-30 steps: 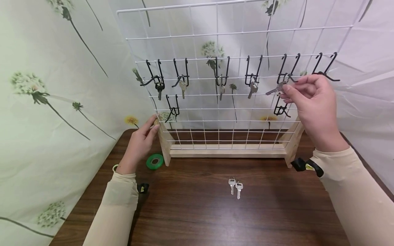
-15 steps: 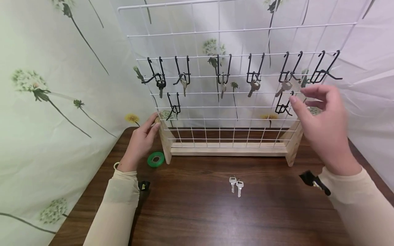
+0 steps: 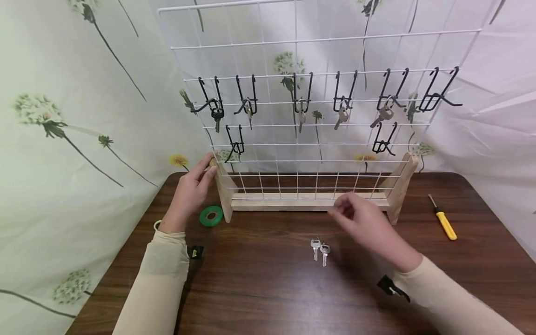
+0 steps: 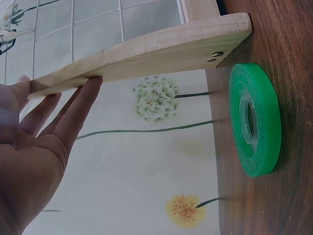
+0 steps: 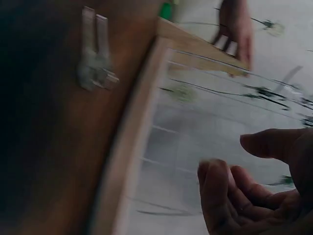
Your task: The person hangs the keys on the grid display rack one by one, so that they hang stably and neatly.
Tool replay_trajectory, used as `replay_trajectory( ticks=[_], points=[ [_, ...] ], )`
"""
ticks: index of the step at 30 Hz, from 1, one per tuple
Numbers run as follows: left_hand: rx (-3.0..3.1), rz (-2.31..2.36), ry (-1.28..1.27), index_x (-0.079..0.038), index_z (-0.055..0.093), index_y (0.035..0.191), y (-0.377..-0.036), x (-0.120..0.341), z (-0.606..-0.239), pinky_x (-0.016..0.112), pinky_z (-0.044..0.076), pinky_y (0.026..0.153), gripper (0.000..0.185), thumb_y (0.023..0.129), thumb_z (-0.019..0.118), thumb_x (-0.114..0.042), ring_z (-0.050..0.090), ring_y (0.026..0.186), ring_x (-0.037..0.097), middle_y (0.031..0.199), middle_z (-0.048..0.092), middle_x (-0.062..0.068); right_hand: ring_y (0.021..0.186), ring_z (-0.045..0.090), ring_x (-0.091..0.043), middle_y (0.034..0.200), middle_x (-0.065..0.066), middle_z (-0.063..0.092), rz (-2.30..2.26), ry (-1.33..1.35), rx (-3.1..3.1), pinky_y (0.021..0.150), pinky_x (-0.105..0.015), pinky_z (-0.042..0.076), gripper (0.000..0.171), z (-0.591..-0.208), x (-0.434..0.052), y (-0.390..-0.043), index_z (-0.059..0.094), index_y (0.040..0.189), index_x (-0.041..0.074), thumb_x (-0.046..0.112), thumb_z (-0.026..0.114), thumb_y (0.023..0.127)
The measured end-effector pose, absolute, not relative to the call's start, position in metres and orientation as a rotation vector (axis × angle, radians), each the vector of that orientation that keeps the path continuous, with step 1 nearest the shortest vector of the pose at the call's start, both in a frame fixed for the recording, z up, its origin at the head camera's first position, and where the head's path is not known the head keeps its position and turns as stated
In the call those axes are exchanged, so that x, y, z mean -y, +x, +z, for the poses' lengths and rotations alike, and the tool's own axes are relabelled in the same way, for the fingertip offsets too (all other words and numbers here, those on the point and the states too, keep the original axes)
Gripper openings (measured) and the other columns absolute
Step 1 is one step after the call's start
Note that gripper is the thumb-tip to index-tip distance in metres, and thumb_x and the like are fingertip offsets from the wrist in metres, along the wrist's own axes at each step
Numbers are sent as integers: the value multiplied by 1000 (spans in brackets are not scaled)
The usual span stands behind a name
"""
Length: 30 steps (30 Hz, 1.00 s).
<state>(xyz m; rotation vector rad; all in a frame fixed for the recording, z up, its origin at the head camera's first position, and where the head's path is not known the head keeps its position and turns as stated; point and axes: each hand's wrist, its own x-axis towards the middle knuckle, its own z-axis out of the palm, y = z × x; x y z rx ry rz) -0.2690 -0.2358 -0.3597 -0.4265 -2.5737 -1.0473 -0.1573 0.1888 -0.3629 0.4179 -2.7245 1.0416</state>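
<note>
My left hand grips the upper end of the wooden side stand, its thumb on one side and fingers on the other. The stand bears a white wire grid rack. Over the table before the rack's base, my right hand holds nothing; in the right wrist view the thumb stands apart from loosely bent fingers. Just left of it, a pair of silver keys lies on the table, joined by a small ring. Higher up, a key hangs on a black hook near the right end of the upper row.
More keys, such as a black-headed one, hang along the upper hooks. The far-right hook and a lower right hook carry no key. A green tape roll lies by the left stand, a yellow-handled screwdriver at the right.
My right hand has let go of the key, which now hangs from its hook, and has come down and left over the table. The left hand stays on the stand.
</note>
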Motion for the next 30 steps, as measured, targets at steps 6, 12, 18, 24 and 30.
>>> replay_trajectory(
  ticks=[6, 12, 18, 24, 30],
  points=[
    [2575, -1044, -439, -29, 41, 167, -271, 234, -359, 67, 51, 110, 53, 115, 49, -37, 64, 135, 46, 157, 57, 24, 59, 67, -14, 84, -6, 74, 1294, 334, 3045, 54, -29, 57, 30, -404, -184, -164, 64, 116, 0, 24, 73, 102],
    [2567, -1043, -437, -25, 42, 166, -271, 233, -356, 67, 51, 110, 53, 115, 49, -36, 64, 135, 46, 156, 58, 24, 50, 65, -14, 74, -5, 70, 1366, 374, 3159, 51, -33, 58, 27, -411, -182, -162, 65, 107, 1, 24, 77, 99],
    [2574, -1047, -422, -27, 41, 167, -271, 234, -356, 67, 51, 111, 53, 115, 49, -37, 64, 136, 46, 154, 59, 25, 45, 63, -11, 67, -4, 67, 1354, 358, 3193, 47, -31, 57, 25, -414, -176, -162, 63, 94, 6, 22, 82, 95],
    [2579, -1043, -420, -26, 41, 167, -271, 234, -356, 66, 49, 113, 53, 115, 48, -37, 63, 138, 46, 156, 57, 24, 42, 59, -8, 60, -1, 63, 1169, 386, 3209, 46, -28, 53, 23, -417, -170, -160, 62, 84, 10, 21, 80, 96],
    [2583, -1049, -420, -27, 41, 167, -270, 236, -359, 67, 50, 111, 53, 115, 48, -37, 64, 135, 46, 154, 59, 25, 41, 58, -7, 59, -1, 63, 1178, 395, 3211, 45, -28, 53, 24, -420, -169, -160, 62, 83, 11, 20, 80, 95]
  ],
)
